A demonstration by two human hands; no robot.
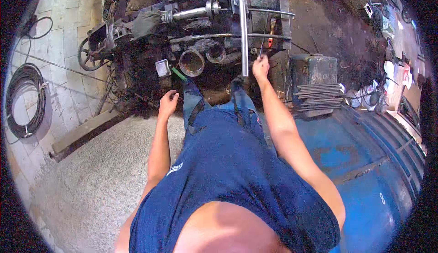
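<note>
Our right hand (261,68) closed round thin rod (261,49) at machine's (196,38) near edge, just below brush (271,33). Our left hand (169,101) loosely curled; palm hidden, can't tell if empty. Careless swing might knock brush off. Rod's lower end lost in fist; machine's underside too dark.

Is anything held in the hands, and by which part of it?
The right hand grips a thin dark rod-like tool by its near end. In the left hand, no held thing is visible.
</note>
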